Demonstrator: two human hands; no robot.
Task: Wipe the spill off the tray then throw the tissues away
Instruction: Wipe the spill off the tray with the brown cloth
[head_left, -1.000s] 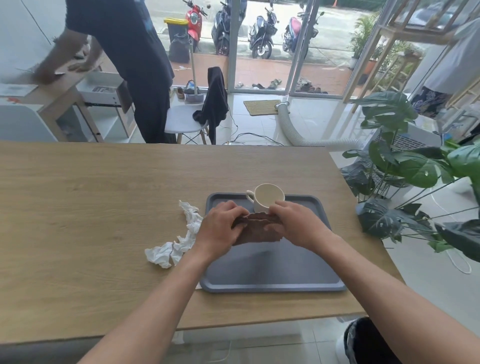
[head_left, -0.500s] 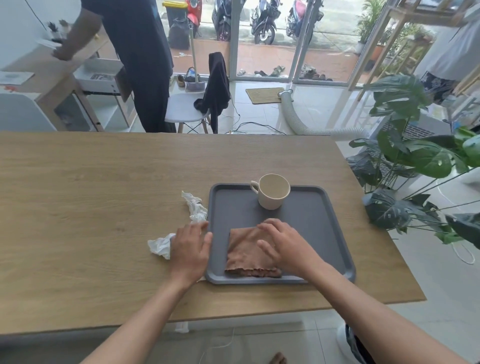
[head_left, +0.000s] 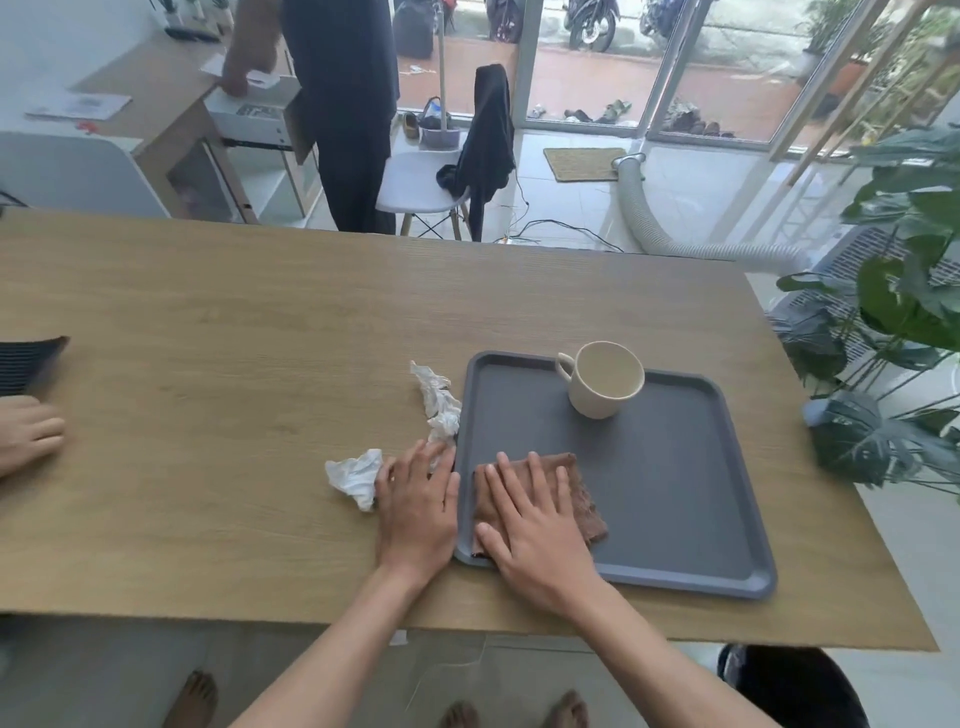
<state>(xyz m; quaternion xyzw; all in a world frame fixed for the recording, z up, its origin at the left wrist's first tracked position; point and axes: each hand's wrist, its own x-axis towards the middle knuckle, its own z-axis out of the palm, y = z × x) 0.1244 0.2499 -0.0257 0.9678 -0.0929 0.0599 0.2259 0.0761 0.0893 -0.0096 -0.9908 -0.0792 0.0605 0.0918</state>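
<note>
I looked down from the head camera at a wooden tabletop with a grey tray lying toward four o'clock from its centre. My right hand lay flat, fingers spread and grasping nothing, pressing a brown folded cloth onto the tray's near-left corner, at about eight o'clock on the tray. My left hand rested palm down on the tabletop just beside the tray's left rim, open as well, its fingertips touching the white crumpled tissues. One tissue trailed along the rim toward ten o'clock of the tray; a second wad lay just left of my left hand. A cream cup stood upright at the tray's far edge, at about twelve o'clock, and looked empty.

The tray's bare surface looked dry and even in colour, with no puddle that I could make out, so I judged the wiping to be nearly done or in its final pass. What was under the cloth and my hand stayed hidden. The throwing away was not yet done: both tissues sat on the tabletop, off the tray, and neither was held. A dark, bag-like shape showed below the tabletop's near edge at five o'clock; I could not tell whether it was a bin.
</note>
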